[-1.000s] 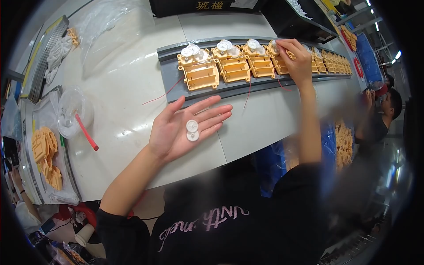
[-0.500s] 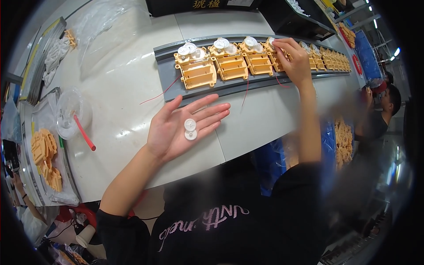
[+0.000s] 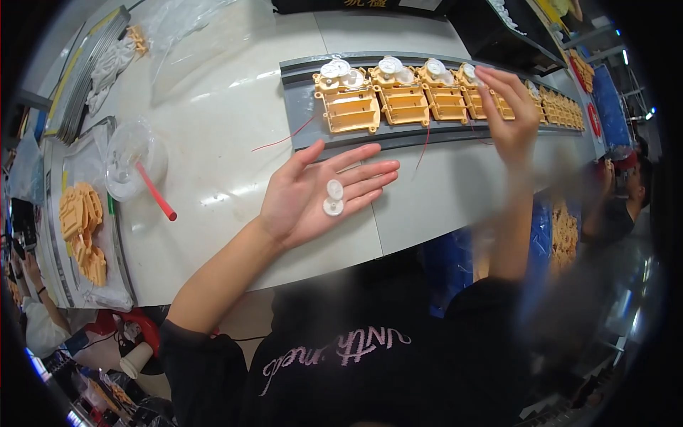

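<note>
My left hand (image 3: 297, 206) lies palm up with its fingers stretched out. Two small round white plastic gears (image 3: 333, 207) rest on the palm. Over the row of orange-yellow plastic housings (image 3: 350, 114), my right hand (image 3: 516, 121) has its fingers extended, thumb and index apart. Its fingertips are beside the white gear (image 3: 469, 72) on the fourth housing from the left, and I see nothing between them. Other white gears (image 3: 336, 69) sit at the top of the nearer housings. Thin red wires (image 3: 288, 135) trail from several housings.
The housings stand in a long grey rail (image 3: 302, 114) on the white table (image 3: 213, 142). At left are a clear plastic cup (image 3: 128, 178) with a red straw and a tray of orange parts (image 3: 82, 213). A black bin (image 3: 491, 32) stands behind. Another person (image 3: 615, 206) is at far right.
My right hand's fingers have spread and drawn back slightly from the white gear on the fourth housing. The whole view has shifted; my left palm still bears the two gears.
</note>
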Demonstrator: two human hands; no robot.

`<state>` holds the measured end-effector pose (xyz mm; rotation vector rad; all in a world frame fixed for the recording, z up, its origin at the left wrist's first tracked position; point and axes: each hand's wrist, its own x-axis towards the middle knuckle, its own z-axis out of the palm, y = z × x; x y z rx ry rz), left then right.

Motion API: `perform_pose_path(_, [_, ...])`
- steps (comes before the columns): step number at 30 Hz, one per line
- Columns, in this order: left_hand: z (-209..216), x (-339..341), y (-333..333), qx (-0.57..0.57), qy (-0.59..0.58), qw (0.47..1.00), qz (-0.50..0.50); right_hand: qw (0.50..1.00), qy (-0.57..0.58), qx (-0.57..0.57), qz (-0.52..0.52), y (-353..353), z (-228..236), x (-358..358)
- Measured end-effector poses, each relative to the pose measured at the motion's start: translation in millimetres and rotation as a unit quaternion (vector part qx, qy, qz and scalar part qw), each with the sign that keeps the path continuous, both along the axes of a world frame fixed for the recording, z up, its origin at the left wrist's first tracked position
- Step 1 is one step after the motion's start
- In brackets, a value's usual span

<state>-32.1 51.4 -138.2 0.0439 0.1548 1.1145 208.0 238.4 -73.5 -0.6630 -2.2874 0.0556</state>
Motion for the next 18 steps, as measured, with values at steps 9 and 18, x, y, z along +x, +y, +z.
perform_pose_path(9, [7, 3, -3, 0.001, 0.045, 0.999, -0.011, 0.957, -0.061, -0.119, 0.258, -119, -37, -69])
perform_pose_path(18, [5, 10, -4, -0.020, 0.026, 0.999, -0.020, 0.955, 0.020, -0.148, 0.256, -112, -42, -61])
